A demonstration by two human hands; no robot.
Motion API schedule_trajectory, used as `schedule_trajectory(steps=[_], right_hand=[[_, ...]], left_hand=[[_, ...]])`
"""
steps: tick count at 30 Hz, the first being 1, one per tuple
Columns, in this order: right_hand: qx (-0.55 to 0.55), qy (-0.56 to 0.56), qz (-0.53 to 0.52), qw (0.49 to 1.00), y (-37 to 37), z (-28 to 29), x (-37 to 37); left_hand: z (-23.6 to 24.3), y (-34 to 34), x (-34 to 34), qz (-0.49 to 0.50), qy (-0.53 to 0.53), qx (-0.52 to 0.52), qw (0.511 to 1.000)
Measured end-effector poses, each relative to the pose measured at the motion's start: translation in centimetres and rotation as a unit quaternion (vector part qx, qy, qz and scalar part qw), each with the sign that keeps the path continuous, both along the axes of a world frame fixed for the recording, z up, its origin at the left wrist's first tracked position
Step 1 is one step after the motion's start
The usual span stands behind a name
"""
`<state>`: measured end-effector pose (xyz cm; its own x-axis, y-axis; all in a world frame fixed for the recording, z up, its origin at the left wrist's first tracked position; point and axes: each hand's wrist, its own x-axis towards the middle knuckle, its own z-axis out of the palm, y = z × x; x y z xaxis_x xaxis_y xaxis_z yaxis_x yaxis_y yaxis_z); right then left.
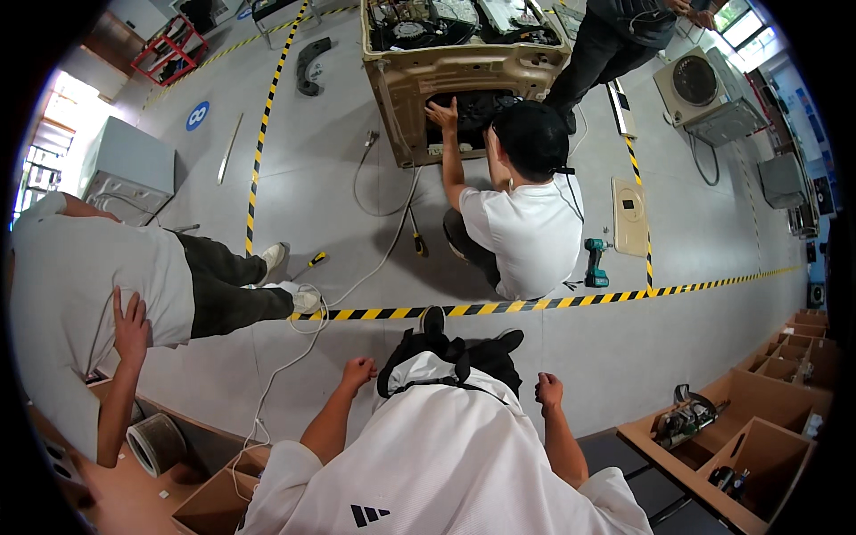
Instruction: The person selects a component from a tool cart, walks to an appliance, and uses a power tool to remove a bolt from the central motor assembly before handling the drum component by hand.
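My left hand [359, 371] hangs beside my hip, its fingers curled in and nothing visible in them. On the other side my right hand [549, 390] is loosely closed, also with nothing showing in it. Neither hand touches an object. Ahead of me a crouching person [538, 209] in a white shirt and black cap reaches into the lower opening of a beige washing machine [392, 98]. Its top is off and inner parts show. Behind that person a green cordless drill [596, 263] lies on the floor. A yellow-handled screwdriver [316, 259] lies farther left.
A person [107, 294] leans at the left by a white appliance [129, 165]. Another person [615, 45] stands by the machine. A pale cable [290, 361] crosses the floor. Wooden bins [740, 401] stand at right, a metal drum [157, 444] at lower left. A beige panel [629, 227] lies right.
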<state>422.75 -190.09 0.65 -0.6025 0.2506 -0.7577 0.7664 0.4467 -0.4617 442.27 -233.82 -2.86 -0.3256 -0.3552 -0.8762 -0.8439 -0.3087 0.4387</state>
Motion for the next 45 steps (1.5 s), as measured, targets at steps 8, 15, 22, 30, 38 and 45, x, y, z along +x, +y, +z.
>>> schedule_trajectory(steps=[8, 15, 22, 30, 38, 45], right_hand=[[-0.009, -0.005, -0.006, 1.000, 0.0, -0.2, 0.4], [-0.005, -0.002, 0.002, 1.000, -0.1, -0.1, 0.3], [0.004, -0.001, 0.014, 1.000, -0.3, 0.0, 0.2], [0.005, 0.000, 0.012, 1.000, -0.3, -0.2, 0.1], [0.005, -0.003, 0.014, 1.000, -0.5, -0.3, 0.1], [-0.007, -0.009, 0.006, 1.000, -0.7, -0.2, -0.1]], left_hand=[[0.1, 0.0, 0.4, -0.002, -0.003, 0.001, 1.000], [1.5, 0.5, 0.1, -0.024, -0.006, -0.013, 1.000], [1.3, 0.7, 0.4, -0.017, 0.003, -0.006, 1.000], [0.4, 0.7, 0.5, 0.003, 0.008, -0.001, 1.000], [1.0, 0.8, 0.1, 0.006, 0.005, -0.007, 1.000], [0.8, 0.8, 0.2, 0.001, -0.001, -0.011, 1.000]])
